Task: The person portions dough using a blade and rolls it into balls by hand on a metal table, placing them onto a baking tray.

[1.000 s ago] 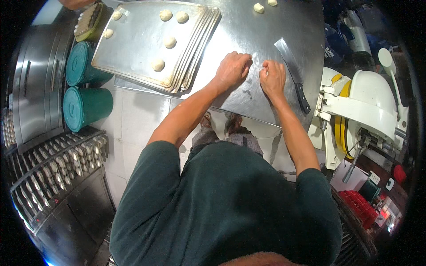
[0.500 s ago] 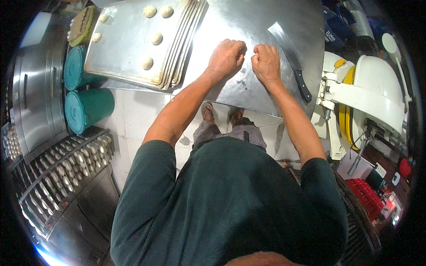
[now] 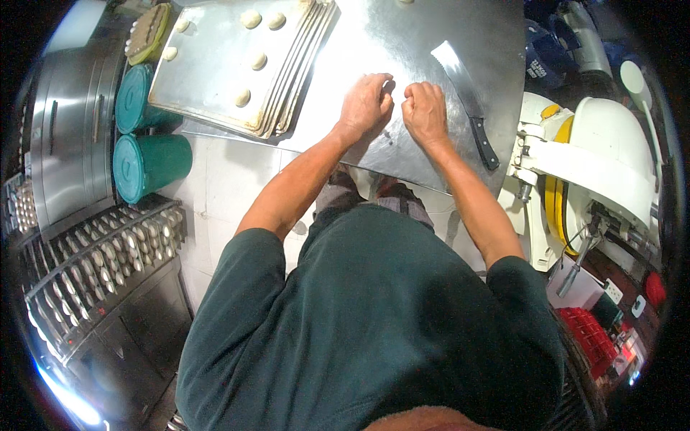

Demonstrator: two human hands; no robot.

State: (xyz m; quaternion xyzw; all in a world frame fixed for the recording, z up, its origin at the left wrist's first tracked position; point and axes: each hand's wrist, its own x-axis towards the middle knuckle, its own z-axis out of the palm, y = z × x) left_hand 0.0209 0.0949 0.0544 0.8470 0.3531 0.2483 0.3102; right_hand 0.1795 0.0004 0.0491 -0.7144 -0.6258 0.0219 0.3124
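Table: bare steel (image 3: 478,29), its near edge just before the person.
Green bins: two, lidded (image 3: 164,169), on the floor left of the table.
Knife: serrated (image 3: 462,87), on the right, black handle near, tip far; just right of the right hand.
Right hand (image 3: 425,113): fingers curled in; whether they enclose anything cannot be told.
Left hand (image 3: 365,104): fingers bent, narrow; grip contents hidden.
Tray stack (image 3: 208,68): left of both hands.
Dough balls: six (image 3: 259,61), spaced apart on the top tray.
Pale piece (image 3: 406,1): far edge, cut off.
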